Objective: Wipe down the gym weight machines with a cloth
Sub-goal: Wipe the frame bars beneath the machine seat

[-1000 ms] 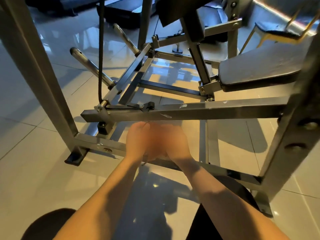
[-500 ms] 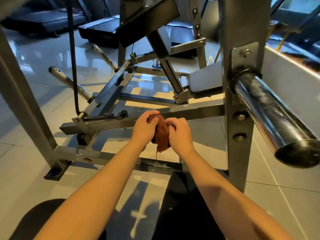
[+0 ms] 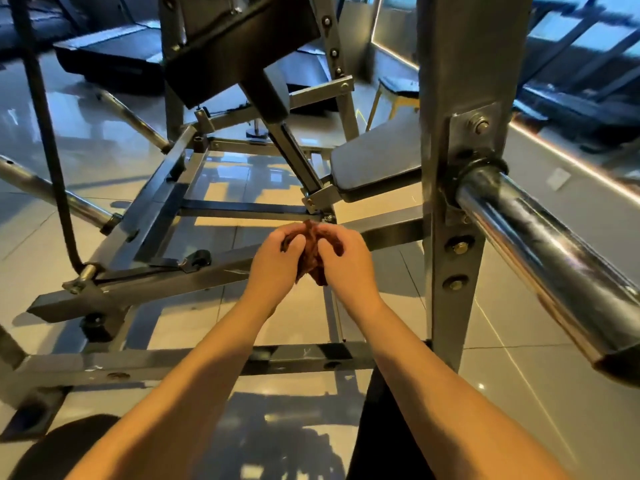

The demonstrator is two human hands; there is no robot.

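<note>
A crumpled brown cloth (image 3: 311,252) is bunched between both hands at the centre of the head view. My left hand (image 3: 277,263) grips its left side and my right hand (image 3: 346,263) grips its right side. The hands are held in the air above the grey steel frame of the weight machine (image 3: 145,285), just in front of its slanted crossbar. A thick chrome weight peg (image 3: 540,251) juts toward me from the grey upright post (image 3: 453,209) on the right. The machine's padded seat (image 3: 374,168) sits beyond my hands.
A black cable (image 3: 45,140) hangs at the left down to the frame. Chrome pegs (image 3: 55,195) stick out on the left side. A low base bar (image 3: 173,363) crosses under my forearms. Glossy tiled floor (image 3: 519,393) surrounds the machine. Dark treadmills (image 3: 110,60) stand behind.
The view has risen and swung left, bringing the upright post and chrome peg in at the right. Both hands lifted from low by the base bar, the cloth now bunched between them.
</note>
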